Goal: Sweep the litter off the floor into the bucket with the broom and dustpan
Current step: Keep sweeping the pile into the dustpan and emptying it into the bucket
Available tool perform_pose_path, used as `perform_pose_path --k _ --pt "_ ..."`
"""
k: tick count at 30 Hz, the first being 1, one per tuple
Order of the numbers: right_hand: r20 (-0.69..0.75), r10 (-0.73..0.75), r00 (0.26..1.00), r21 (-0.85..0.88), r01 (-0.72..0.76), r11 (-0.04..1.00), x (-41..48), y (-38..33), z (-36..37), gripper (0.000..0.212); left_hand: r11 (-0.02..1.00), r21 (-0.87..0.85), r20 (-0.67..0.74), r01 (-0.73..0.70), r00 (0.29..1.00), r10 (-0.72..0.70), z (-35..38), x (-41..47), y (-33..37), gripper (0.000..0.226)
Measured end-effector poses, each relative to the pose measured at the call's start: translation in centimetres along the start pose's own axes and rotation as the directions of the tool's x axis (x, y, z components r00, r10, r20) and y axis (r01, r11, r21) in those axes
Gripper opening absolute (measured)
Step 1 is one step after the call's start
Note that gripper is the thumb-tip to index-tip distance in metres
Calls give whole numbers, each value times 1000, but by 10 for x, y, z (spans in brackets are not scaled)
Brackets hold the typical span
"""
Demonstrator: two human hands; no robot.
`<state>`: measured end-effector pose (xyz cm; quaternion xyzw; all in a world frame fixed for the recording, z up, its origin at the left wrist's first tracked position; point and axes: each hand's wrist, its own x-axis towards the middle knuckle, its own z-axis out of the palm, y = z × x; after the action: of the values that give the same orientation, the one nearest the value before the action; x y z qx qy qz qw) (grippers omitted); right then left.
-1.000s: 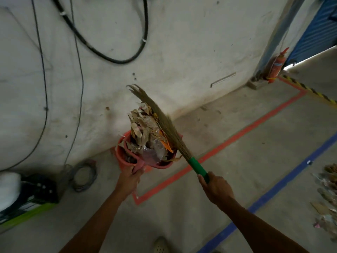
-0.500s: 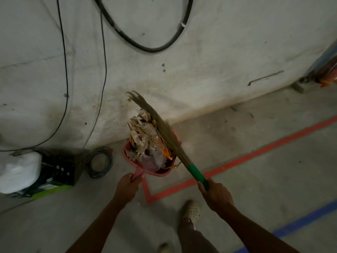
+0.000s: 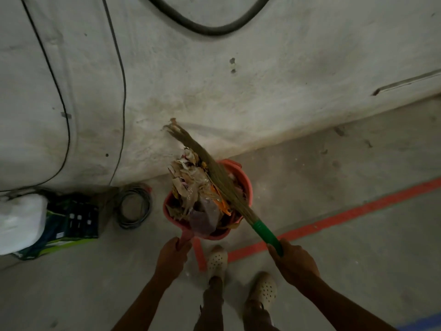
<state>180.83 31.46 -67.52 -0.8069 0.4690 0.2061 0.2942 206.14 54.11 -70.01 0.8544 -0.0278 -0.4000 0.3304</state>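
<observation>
Nearest, both feet in pale perforated clogs (image 3: 216,258) are now planted just behind the bucket; a second ago they were hardly in view and the bucket stood farther ahead, so the person has stepped up to it and tipped the gaze down. The left hand (image 3: 172,256) has its fingers clenched round the pink handle of the dustpan (image 3: 184,238), and the right hand (image 3: 294,261) is grasping the green grip of the broom (image 3: 266,234); neither grasp has altered. The broom's bristles lie slantwise across the heaped litter (image 3: 192,187), pinning it on the pan, which now hangs over the mouth of the orange-red bucket (image 3: 246,181) rather than short of it. That reads as the load ready for tipping, though none has visibly dropped in yet. A red tape line (image 3: 334,217) runs beside the bucket. To the left lie a coil of cable (image 3: 133,207), a dark green box (image 3: 71,219) and a white bag (image 3: 20,223); the box's small pale labels are too blurred to read. Beyond, the wall (image 3: 262,91) carries no writing.
</observation>
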Motion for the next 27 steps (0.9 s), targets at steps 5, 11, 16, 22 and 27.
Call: perform_pose_path --k 5,11,16,22,27 --pt "56 37 998 -28 -36 999 57 4 37 47 998 45 52 52 997 -54 19 70 -28 34" --pt "76 105 992 -70 -100 993 108 11 71 49 994 89 142 64 987 -77 40 131 -27 38" --pt "20 152 988 -104 -150 983 129 11 77 49 970 226 190 91 972 -136 46 170 -3 47" --pt "-45 141 989 -189 -147 971 125 5 60 51 953 240 208 182 950 -234 47 186 33 49" --pt "-64 120 991 -203 -130 970 113 -1 51 50 949 283 203 142 958 -204 43 182 56 48"
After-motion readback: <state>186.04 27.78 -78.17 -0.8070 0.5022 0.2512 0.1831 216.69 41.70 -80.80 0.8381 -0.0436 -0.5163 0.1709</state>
